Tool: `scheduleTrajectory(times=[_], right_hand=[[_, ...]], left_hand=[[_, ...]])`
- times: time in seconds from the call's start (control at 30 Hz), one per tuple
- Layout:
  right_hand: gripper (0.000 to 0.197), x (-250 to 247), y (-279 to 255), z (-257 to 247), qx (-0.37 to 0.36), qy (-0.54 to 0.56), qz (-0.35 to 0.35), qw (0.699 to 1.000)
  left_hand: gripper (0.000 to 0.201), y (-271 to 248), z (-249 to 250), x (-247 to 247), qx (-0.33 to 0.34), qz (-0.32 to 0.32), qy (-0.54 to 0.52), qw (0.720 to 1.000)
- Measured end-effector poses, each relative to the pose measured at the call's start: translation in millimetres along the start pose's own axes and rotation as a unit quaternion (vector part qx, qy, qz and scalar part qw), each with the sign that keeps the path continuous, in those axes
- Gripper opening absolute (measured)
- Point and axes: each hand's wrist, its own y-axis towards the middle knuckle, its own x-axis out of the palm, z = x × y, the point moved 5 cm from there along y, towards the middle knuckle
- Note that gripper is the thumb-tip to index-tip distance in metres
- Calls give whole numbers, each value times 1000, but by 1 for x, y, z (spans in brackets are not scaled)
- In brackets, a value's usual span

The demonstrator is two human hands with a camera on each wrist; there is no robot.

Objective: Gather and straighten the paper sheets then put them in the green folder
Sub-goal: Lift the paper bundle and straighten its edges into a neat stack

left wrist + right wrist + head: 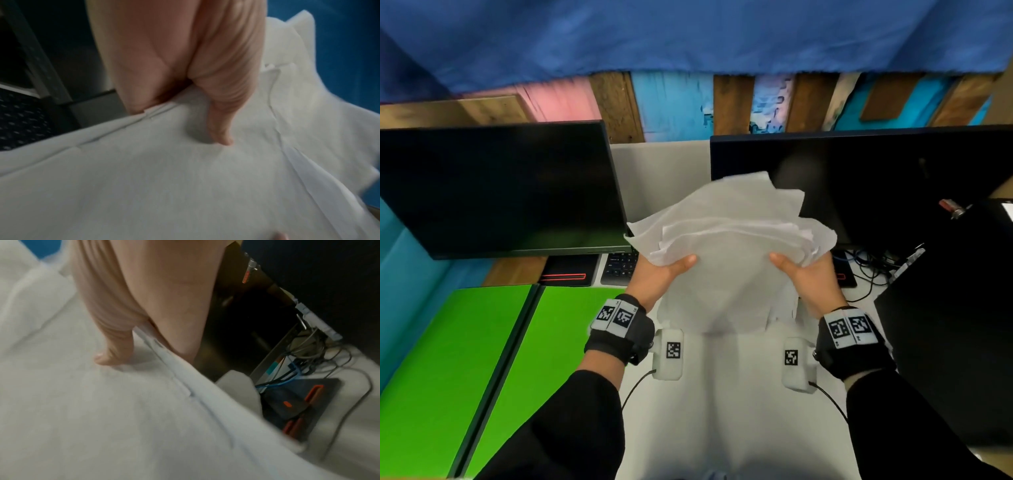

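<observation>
A loose bundle of white paper sheets [726,253] is held up above the white desk, its edges fanned out and uneven. My left hand [666,272] grips the bundle's left side, thumb [221,138] pressed on the top sheet [185,186]. My right hand [803,274] grips the right side the same way, thumb [109,360] on the paper [102,418]. The other fingers of both hands are hidden under the sheets. The green folder [482,363] lies open flat on the desk at the left, beside my left forearm.
Two dark monitors [500,188] [893,181] stand behind the sheets. A keyboard [619,269] lies under the left one. Tangled cables [869,263] and a dark device with orange marks [298,402] sit at the right, next to a black case [955,325].
</observation>
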Motion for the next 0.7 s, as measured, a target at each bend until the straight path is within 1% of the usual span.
scheduleTrajectory(times=[0.07,0.13,0.17,0.2,0.27,0.3,0.33,0.4,0.47,0.53,0.6,0.67,0.7], right_hand=[[31,-3,-4,-20,-26,15,9,1000],[27,-14,-10,-28,-45,-7,14,999],[26,-19,-15,-27,-43,-25,11,999],[26,-25,-18,-21,-27,-50,5,998],[28,-35,-25,-2,33,-97,11,995],[31,-40,-30,6,59,-92,19,994],[35,-42,-31,11,65,-72,18,995],[44,-39,-30,12,46,-48,1,998],[47,-32,-28,7,23,-47,-13,999],[46,-26,-26,0,10,-67,-25,997],[52,-22,-26,-4,14,-101,-57,993],[61,-20,-28,-5,3,-132,-106,986],[62,-20,-28,-2,3,-135,-113,984]], left_hand=[[47,-6,8,11,31,14,-14,999],[40,-15,10,17,44,23,-28,998],[39,-18,9,19,44,20,-34,998],[40,-21,5,19,39,14,-38,998],[38,-24,-5,16,23,8,-45,999],[36,-26,-7,13,16,9,-48,999],[37,-26,-6,12,16,10,-55,998],[41,-24,3,13,31,22,-86,996],[34,-24,16,15,45,65,-130,988],[30,-22,25,12,60,141,-175,973],[37,-21,28,12,69,195,-174,963],[45,-22,28,17,60,223,-151,961],[48,-21,25,20,54,238,-132,961]])
